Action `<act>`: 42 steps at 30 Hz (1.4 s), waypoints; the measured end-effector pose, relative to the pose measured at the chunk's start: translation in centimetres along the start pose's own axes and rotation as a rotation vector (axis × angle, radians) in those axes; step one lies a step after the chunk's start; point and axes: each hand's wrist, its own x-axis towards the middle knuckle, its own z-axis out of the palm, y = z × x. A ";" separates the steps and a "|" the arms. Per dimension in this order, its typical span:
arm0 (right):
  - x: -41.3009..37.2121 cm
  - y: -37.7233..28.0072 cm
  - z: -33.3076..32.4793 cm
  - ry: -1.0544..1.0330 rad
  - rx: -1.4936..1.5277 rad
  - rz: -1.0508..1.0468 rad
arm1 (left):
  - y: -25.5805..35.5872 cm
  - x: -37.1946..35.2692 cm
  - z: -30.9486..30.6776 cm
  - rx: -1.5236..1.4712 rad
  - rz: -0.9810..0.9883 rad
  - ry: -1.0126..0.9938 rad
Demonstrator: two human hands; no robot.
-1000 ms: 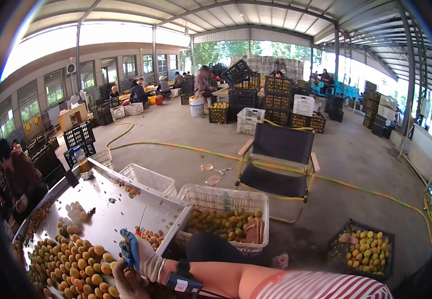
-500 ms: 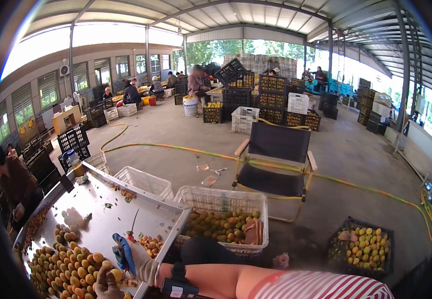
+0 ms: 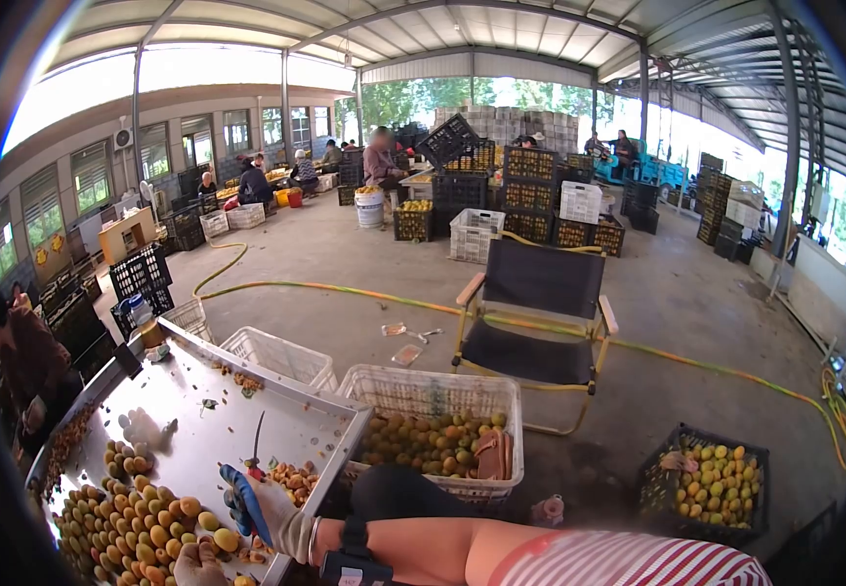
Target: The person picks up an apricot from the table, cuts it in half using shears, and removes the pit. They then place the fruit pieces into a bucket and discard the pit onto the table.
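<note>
My right hand (image 3: 265, 506), in a blue and white glove, grips a small knife (image 3: 256, 449) with a red handle and its thin curved blade pointing up, above the metal table (image 3: 218, 420). At the bottom edge, my left hand (image 3: 200, 565), gloved in greyish fabric, lies against the pile of yellow-green fruit (image 3: 140, 523); its fingers are bent, and whether a fruit is inside them is hidden. Cut fruit pieces (image 3: 294, 481) lie just right of the knife.
A white crate of fruit (image 3: 433, 439) stands beside the table. Behind it is a black folding chair (image 3: 530, 322). A black crate of fruit (image 3: 706, 483) sits at the right. A hose (image 3: 345, 288) crosses the floor. A person (image 3: 32, 361) is at the far left; others sit farther back.
My left hand has moved down and slightly left, against the fruit. The knife in my right hand has tilted a little more upright. The view has shifted slightly.
</note>
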 end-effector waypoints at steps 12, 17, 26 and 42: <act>2.7 -0.9 -2.2 0.021 -0.025 -0.135 | -4.2 2.0 -1.0 -0.098 0.114 0.152; 3.9 -1.6 0.0 0.119 -0.477 -0.142 | 1.3 -2.8 -1.0 -0.006 0.220 -0.285; 5.3 0.1 -1.0 0.094 -0.706 0.019 | 2.0 -3.5 0.8 0.389 0.352 -0.572; 4.4 -1.6 -0.7 -0.068 -0.772 -0.100 | -2.0 8.2 3.3 0.579 0.269 -0.137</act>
